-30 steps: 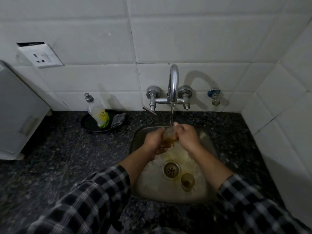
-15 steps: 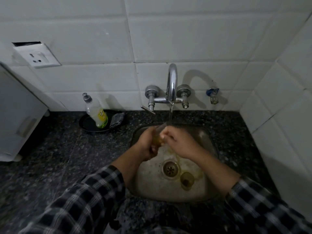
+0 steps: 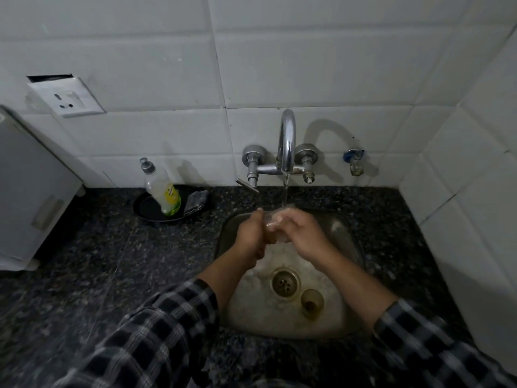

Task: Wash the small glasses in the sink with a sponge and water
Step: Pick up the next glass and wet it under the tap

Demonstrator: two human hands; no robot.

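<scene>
Under the running tap (image 3: 287,144) I hold a small clear glass (image 3: 270,219) over the steel sink (image 3: 347,247). My left hand (image 3: 251,236) grips it from the left. My right hand (image 3: 300,233) curls around it from the right, and the hands hide most of it. Water falls onto the glass and my fingers. A second small glass (image 3: 312,302) stands upright on the sink floor, just right of the drain (image 3: 284,282). A dark sponge (image 3: 195,201) lies on a black dish (image 3: 148,210) on the counter, left of the sink.
A dish soap bottle (image 3: 162,189) stands on the black dish. A white appliance (image 3: 30,191) fills the left edge of the dark granite counter (image 3: 98,261). White tiled walls close in behind and on the right, with a socket (image 3: 67,98) and a small wall valve (image 3: 355,162).
Both hands have stayed under the stream with the glass, turning it. The glass has lost its amber tint and now looks clear. The second glass has not moved.
</scene>
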